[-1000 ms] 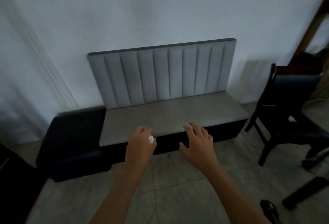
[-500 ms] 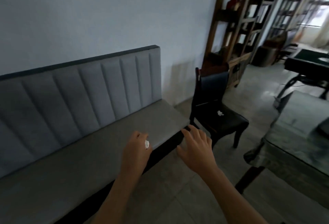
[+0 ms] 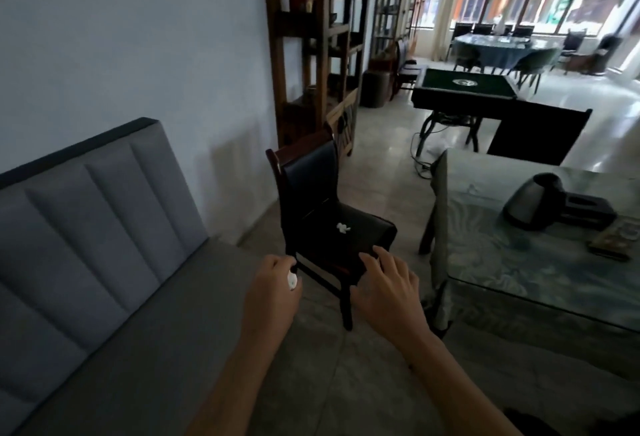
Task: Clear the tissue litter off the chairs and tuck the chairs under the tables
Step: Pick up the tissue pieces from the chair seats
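A dark wooden chair (image 3: 311, 193) with a black padded seat stands ahead, pulled away from the cloth-covered table (image 3: 519, 262) on the right. A small crumpled white tissue (image 3: 343, 227) lies in the middle of its seat. My left hand (image 3: 275, 292) is curled round another white tissue wad (image 3: 292, 280), which shows between thumb and fingers. My right hand (image 3: 386, 288) hovers just short of the seat's front edge with fingers relaxed and spread, holding nothing.
A grey upholstered bench (image 3: 104, 262) runs along the wall at left. On the table sit a dark kettle (image 3: 533, 202) and a black box (image 3: 585, 212). A wooden shelf unit (image 3: 311, 55) stands behind the chair. Farther off are a green-topped game table (image 3: 465, 87) and a round dining table (image 3: 502, 48).
My view has swung right, from the bench to the chair and table. The chair with its tissue now sits closer and more central. Both hands keep their poses, the left still gripping its tissue.
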Demonstrator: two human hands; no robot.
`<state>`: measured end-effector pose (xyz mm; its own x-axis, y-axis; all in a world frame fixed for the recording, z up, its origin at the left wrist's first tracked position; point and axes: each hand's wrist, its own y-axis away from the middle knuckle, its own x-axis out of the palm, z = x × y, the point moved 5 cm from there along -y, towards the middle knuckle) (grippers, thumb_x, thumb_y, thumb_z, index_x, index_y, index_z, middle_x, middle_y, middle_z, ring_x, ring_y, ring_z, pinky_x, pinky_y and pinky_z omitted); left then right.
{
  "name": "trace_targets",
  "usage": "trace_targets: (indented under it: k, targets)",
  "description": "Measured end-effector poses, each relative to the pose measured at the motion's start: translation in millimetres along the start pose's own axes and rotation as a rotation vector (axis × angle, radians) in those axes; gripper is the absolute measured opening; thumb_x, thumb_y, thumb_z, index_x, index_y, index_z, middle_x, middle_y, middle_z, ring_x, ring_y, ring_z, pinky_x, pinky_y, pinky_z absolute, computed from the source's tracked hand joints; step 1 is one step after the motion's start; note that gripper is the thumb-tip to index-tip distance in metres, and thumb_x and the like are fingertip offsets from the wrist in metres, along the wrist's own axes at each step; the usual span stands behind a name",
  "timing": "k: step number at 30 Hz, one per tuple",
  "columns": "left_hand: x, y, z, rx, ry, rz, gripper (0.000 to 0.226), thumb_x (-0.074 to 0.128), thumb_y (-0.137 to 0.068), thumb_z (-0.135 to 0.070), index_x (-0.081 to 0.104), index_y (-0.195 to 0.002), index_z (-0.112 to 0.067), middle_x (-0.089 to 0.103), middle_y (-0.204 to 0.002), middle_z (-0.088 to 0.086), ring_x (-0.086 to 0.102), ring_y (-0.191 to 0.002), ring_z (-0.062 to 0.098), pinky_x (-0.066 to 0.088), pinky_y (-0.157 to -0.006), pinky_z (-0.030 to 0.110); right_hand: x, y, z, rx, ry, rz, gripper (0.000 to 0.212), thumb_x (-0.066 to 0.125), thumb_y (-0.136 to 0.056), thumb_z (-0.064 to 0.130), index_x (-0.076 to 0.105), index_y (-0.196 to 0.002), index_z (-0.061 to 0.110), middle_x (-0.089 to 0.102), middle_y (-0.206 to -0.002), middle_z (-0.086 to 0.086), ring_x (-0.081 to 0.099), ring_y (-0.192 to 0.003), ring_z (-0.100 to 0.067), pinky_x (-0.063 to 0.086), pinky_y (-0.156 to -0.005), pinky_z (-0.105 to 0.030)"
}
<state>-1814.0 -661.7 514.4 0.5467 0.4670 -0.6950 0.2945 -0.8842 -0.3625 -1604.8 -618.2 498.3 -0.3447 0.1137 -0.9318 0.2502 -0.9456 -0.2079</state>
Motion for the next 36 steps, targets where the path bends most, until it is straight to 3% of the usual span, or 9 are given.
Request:
trace_targets:
  k: [9, 14, 17, 23, 32, 36]
  targets:
    - [131, -167, -28, 0.072, 0.03, 0.107, 0.04, 0.077, -0.077, -0.003, 0.069, -0.116, -0.006, 0.063, -0.109, 0.012, 0.064, -0.093, 0.031, 0.056, -0.077, 0.048, 21, -166, -103, 0.148, -0.059, -0.014, 0.069, 0.049, -0.085, 0.056, 0.035, -0.146, 0.027, 0.032, -0.157, -0.005, 0.03, -0.141, -0.031, 0.033, -0.109, -0.053]
    - [186, -253, -36, 0.069, 0.018, 0.118, 0.041, 0.078, -0.08, -0.01, 0.068, -0.12, -0.011, 0.061, -0.11, 0.006, 0.062, -0.092, 0.025, 0.049, -0.071, 0.03, 13, -259, -146, 0.171, -0.046, -0.036, 0.066, 0.054, -0.085, 0.054, 0.038, -0.143, 0.026, 0.037, -0.152, -0.004, 0.037, -0.136, -0.032, 0.037, -0.103, -0.053]
    - [210, -296, -31, 0.05, 0.025, 0.128, 0.042, 0.076, -0.082, -0.013, 0.066, -0.123, -0.014, 0.06, -0.113, 0.003, 0.062, -0.094, 0.021, 0.051, -0.072, 0.03, 19, -304, -160, 0.166, -0.056, -0.03, 0.065, 0.056, -0.086, 0.052, 0.038, -0.143, 0.026, 0.035, -0.153, -0.004, 0.037, -0.135, -0.033, 0.037, -0.104, -0.054]
    - [257, -386, 0, 0.031, 0.033, 0.152, 0.041, 0.078, -0.082, -0.014, 0.066, -0.121, -0.013, 0.061, -0.11, 0.005, 0.063, -0.09, 0.021, 0.054, -0.071, 0.033, 57, -404, -171, 0.164, -0.078, 0.011, 0.065, 0.056, -0.089, 0.052, 0.036, -0.144, 0.026, 0.031, -0.155, -0.003, 0.033, -0.139, -0.032, 0.039, -0.104, -0.055]
    - [345, -528, 79, -0.071, 0.078, 0.272, 0.04, 0.075, -0.085, -0.015, 0.065, -0.124, -0.013, 0.059, -0.112, 0.004, 0.052, -0.087, 0.007, 0.037, -0.07, 0.014, 139, -556, -176, 0.231, -0.093, 0.089, 0.065, 0.058, -0.09, 0.049, 0.034, -0.145, 0.024, 0.03, -0.154, -0.003, 0.037, -0.135, -0.034, 0.041, -0.102, -0.052]
    - [372, -575, 101, -0.102, 0.083, 0.324, 0.04, 0.074, -0.087, -0.017, 0.064, -0.125, -0.013, 0.059, -0.112, 0.004, 0.053, -0.088, 0.007, 0.041, -0.072, 0.016, 161, -605, -179, 0.274, -0.106, 0.123, 0.066, 0.057, -0.089, 0.048, 0.033, -0.147, 0.024, 0.031, -0.155, -0.003, 0.036, -0.136, -0.033, 0.04, -0.104, -0.052]
